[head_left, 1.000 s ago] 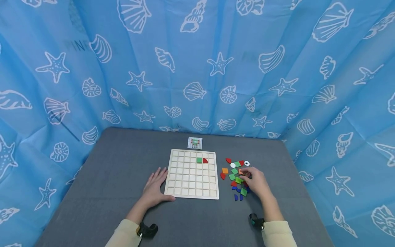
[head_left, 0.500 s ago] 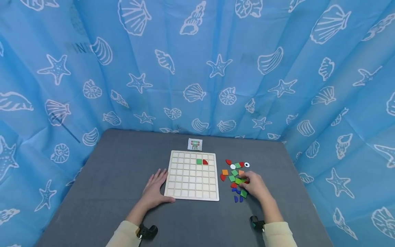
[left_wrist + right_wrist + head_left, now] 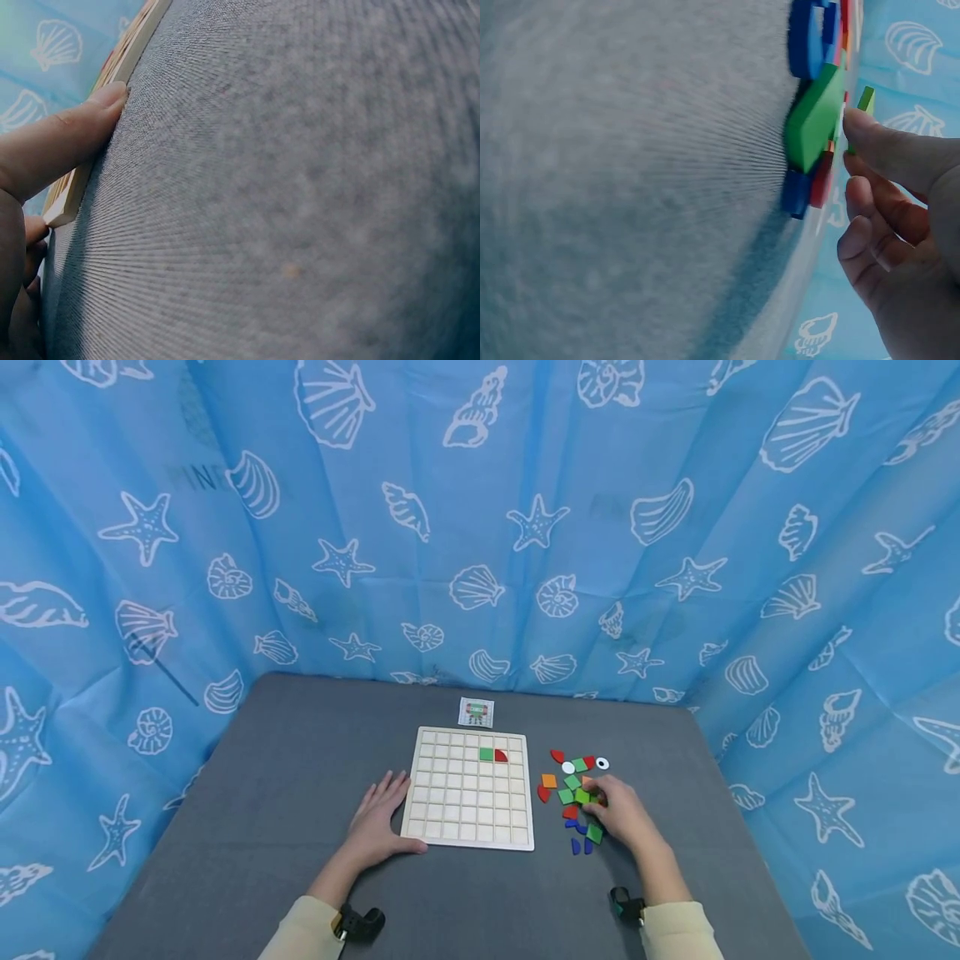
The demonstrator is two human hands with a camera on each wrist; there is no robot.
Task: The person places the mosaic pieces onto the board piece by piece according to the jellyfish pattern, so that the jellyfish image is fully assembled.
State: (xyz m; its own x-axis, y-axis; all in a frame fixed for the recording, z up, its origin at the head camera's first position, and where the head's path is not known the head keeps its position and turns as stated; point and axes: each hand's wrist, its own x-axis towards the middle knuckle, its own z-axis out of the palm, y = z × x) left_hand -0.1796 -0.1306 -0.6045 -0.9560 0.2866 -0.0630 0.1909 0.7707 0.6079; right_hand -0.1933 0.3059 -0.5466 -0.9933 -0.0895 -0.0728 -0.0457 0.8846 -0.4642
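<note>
A square wooden grid board (image 3: 455,801) lies flat on the grey table. One green square tile (image 3: 486,754) and a red quarter-circle tile (image 3: 501,756) sit side by side in its upper right cells. My left hand (image 3: 377,822) rests at the board's lower left corner, fingers spread along the left side. Its thumb (image 3: 79,131) touches the front edge. To the right of the board, my right hand (image 3: 624,810) pinches a light green tile (image 3: 866,100) between thumb and forefinger, above the loose pieces. A darker green tile (image 3: 814,120) lies below it on the cloth.
Around the right hand lie several loose pieces, among them an orange square (image 3: 550,781), blue half-rounds (image 3: 576,846), a white disc (image 3: 568,767) and a white ring-like disc with a dark centre (image 3: 602,763). A small printed pattern card (image 3: 476,712) lies behind the board. A blue shell-print curtain (image 3: 480,527) surrounds the table.
My right hand has moved from an orange tile down to the light green tile and now pinches it. The left hand stays at the board's corner. The head view has shifted slightly.
</note>
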